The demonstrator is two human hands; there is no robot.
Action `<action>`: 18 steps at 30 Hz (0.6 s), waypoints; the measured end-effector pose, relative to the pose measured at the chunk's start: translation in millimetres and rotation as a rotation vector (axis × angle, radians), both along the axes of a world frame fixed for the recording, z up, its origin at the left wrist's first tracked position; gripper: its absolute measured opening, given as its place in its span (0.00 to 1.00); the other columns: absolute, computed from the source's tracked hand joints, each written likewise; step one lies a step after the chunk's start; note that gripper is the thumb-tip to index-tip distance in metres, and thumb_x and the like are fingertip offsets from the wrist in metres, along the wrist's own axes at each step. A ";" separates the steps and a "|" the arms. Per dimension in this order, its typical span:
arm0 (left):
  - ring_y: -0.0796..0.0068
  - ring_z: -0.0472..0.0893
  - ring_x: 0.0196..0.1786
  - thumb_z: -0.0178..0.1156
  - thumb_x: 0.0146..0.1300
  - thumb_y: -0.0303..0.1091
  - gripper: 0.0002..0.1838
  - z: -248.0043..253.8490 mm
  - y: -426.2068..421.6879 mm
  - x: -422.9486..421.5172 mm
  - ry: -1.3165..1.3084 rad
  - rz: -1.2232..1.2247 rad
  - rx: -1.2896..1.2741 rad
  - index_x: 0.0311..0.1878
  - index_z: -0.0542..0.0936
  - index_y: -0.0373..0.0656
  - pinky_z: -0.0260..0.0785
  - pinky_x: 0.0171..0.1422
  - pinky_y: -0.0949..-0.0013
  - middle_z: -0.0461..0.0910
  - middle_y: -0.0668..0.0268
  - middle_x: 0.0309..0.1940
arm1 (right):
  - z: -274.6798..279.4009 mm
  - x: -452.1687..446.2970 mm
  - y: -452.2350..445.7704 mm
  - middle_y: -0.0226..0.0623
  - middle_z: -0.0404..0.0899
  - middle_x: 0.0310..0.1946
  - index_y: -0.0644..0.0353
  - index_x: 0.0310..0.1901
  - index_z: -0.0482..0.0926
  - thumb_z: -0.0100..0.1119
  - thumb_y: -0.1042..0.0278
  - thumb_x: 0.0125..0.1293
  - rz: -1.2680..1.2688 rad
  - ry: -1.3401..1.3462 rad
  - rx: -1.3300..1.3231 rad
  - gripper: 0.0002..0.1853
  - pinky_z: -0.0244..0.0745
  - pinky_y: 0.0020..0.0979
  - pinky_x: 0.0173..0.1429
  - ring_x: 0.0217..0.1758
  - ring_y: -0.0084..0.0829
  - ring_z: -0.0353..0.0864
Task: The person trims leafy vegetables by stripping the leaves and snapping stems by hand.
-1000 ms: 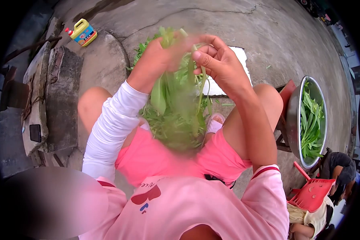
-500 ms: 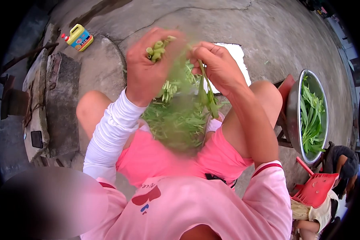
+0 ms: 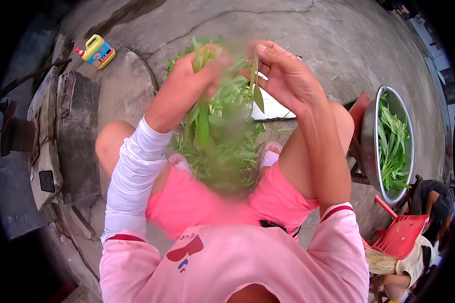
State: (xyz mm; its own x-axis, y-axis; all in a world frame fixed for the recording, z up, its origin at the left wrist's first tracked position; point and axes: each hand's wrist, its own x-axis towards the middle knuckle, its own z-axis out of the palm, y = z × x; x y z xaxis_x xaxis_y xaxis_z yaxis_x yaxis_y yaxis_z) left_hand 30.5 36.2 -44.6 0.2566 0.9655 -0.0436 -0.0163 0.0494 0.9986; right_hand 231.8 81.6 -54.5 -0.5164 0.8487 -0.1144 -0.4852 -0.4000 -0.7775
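My left hand is closed around a bunch of water spinach stems, with long green leaves hanging below the fist. Its fingertips are smeared by blur. To its right, my right hand pinches a single water spinach sprig between thumb and forefinger; a narrow leaf dangles from it. The other fingers of that hand are loosely curled. Beneath both hands, between my feet, lies a heap of cut water spinach. A hazy patch in the middle of the view hides part of the heap.
A white board lies beyond the heap. On the right, a metal basin holds leafy greens. Near it are a red plastic chair and other people. A yellow jug and a phone are at left.
My left hand has turned, so leaves now hang below it where stem ends showed before. My right hand has risen slightly and moved right, apart from the left, with fingers looser.
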 end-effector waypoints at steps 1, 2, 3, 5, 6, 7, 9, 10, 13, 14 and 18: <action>0.82 0.74 0.30 0.57 0.64 0.43 0.14 -2.1 -1.3 6.1 0.058 0.011 0.075 0.39 0.76 0.40 0.66 0.36 0.77 0.75 0.72 0.27 | -0.3 -1.9 -1.0 0.28 0.77 0.35 0.61 0.43 0.75 0.59 0.69 0.62 -0.025 -0.028 0.013 0.09 0.71 0.38 0.58 0.42 0.25 0.76; 0.83 0.73 0.30 0.58 0.63 0.43 0.14 -5.7 -2.9 13.1 0.116 0.023 0.148 0.38 0.77 0.39 0.66 0.36 0.77 0.75 0.72 0.27 | 1.3 -4.3 -3.3 0.29 0.77 0.35 0.61 0.43 0.75 0.59 0.69 0.62 -0.049 -0.057 0.025 0.10 0.71 0.36 0.58 0.42 0.24 0.76; 0.83 0.73 0.30 0.59 0.62 0.43 0.14 -9.5 -3.7 19.3 0.175 0.036 0.223 0.37 0.78 0.39 0.66 0.36 0.77 0.75 0.72 0.27 | 1.8 -6.6 -4.1 0.29 0.78 0.35 0.61 0.44 0.75 0.60 0.68 0.62 -0.071 -0.087 0.040 0.10 0.71 0.34 0.57 0.42 0.23 0.76; 0.85 0.70 0.29 0.62 0.60 0.42 0.15 -17.3 -2.1 26.2 0.178 0.078 0.290 0.37 0.78 0.39 0.62 0.34 0.78 0.74 0.74 0.26 | -3.1 -9.7 -4.9 0.29 0.78 0.35 0.61 0.44 0.75 0.60 0.65 0.63 -0.091 -0.127 0.079 0.11 0.71 0.29 0.53 0.43 0.21 0.76; 0.87 0.67 0.28 0.63 0.59 0.42 0.14 -20.2 0.2 27.8 0.171 0.078 0.305 0.36 0.77 0.40 0.59 0.32 0.79 0.72 0.76 0.24 | -3.7 -11.3 -7.0 0.29 0.78 0.35 0.61 0.44 0.75 0.60 0.65 0.63 -0.117 -0.144 0.097 0.12 0.71 0.28 0.52 0.42 0.21 0.76; 0.90 0.64 0.26 0.64 0.59 0.42 0.13 -19.9 1.1 29.1 0.163 0.076 0.323 0.35 0.76 0.42 0.56 0.29 0.81 0.69 0.79 0.23 | -4.0 -12.1 -8.4 0.29 0.78 0.35 0.61 0.44 0.75 0.60 0.64 0.63 -0.145 -0.161 0.118 0.12 0.71 0.27 0.51 0.42 0.21 0.76; 0.92 0.60 0.21 0.60 0.62 0.43 0.12 -12.0 2.1 24.0 0.038 0.050 0.081 0.33 0.75 0.44 0.49 0.24 0.81 0.64 0.80 0.18 | -4.1 -11.8 -8.8 0.29 0.78 0.35 0.61 0.43 0.76 0.60 0.64 0.63 -0.116 -0.240 0.181 0.12 0.71 0.26 0.49 0.41 0.20 0.76; 0.92 0.59 0.20 0.59 0.63 0.43 0.12 -9.5 4.5 21.1 -0.063 0.025 -0.033 0.33 0.75 0.45 0.48 0.23 0.81 0.62 0.80 0.17 | -3.5 -11.0 -8.9 0.29 0.78 0.35 0.61 0.43 0.76 0.61 0.64 0.62 -0.103 -0.279 0.214 0.12 0.71 0.25 0.48 0.41 0.20 0.76; 0.93 0.57 0.19 0.55 0.66 0.44 0.13 -8.9 8.6 13.4 -0.151 -0.035 -0.157 0.36 0.75 0.44 0.46 0.22 0.83 0.61 0.81 0.16 | -0.1 -11.3 -14.6 0.29 0.78 0.36 0.61 0.43 0.76 0.60 0.64 0.63 -0.049 -0.351 0.283 0.12 0.71 0.26 0.47 0.40 0.21 0.76; 0.93 0.57 0.19 0.55 0.66 0.45 0.13 -9.6 8.7 11.8 -0.144 -0.038 -0.159 0.37 0.76 0.44 0.47 0.22 0.83 0.62 0.81 0.17 | -1.0 -11.4 -14.5 0.30 0.78 0.36 0.62 0.43 0.76 0.59 0.63 0.64 -0.063 -0.374 0.294 0.12 0.72 0.26 0.47 0.39 0.21 0.76; 0.92 0.57 0.20 0.55 0.66 0.46 0.15 -17.1 11.5 10.7 -0.158 -0.004 -0.180 0.41 0.77 0.42 0.48 0.23 0.84 0.69 0.80 0.24 | -3.9 -6.6 -11.4 0.33 0.79 0.37 0.63 0.44 0.76 0.58 0.63 0.64 -0.071 -0.437 0.267 0.13 0.73 0.27 0.47 0.40 0.23 0.77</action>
